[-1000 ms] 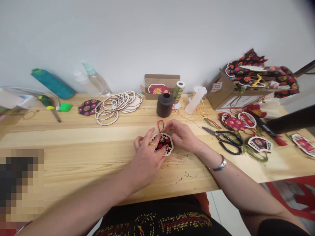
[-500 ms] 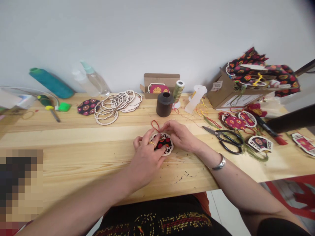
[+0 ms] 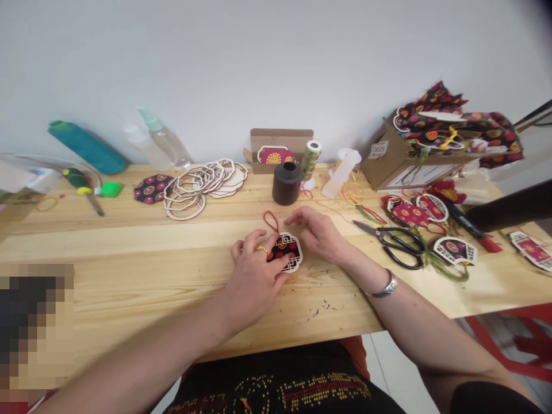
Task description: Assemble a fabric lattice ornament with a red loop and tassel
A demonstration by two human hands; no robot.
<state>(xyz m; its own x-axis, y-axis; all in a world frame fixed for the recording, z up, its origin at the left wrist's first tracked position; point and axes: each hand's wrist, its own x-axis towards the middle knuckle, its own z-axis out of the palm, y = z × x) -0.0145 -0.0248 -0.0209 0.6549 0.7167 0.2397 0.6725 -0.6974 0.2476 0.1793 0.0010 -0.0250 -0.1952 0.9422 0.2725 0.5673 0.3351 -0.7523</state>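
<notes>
A flat pendant (image 3: 283, 248), dark floral fabric in a pale latticed wooden frame, lies on the table in front of me. A red cord loop (image 3: 271, 221) sticks out from its top edge. My left hand (image 3: 256, 270) grips the pendant from the left, thumb and fingertips pressed on its face and covering part of it. Just right of the pendant, my right hand (image 3: 317, 236) rests with bent fingers a little apart and nothing visible in them. Black-handled scissors (image 3: 394, 244) lie right of my right wrist.
Behind the pendant stand a black spool (image 3: 287, 184) and a green thread cone (image 3: 311, 161). Wooden frames (image 3: 202, 181) are heaped at the back left. A cardboard box (image 3: 388, 161) holds fabric at the back right, with finished pendants (image 3: 455, 251) before it.
My right hand's fingers have drawn back from the pendant's top edge, leaving the red loop free. My left hand still holds the pendant in place.
</notes>
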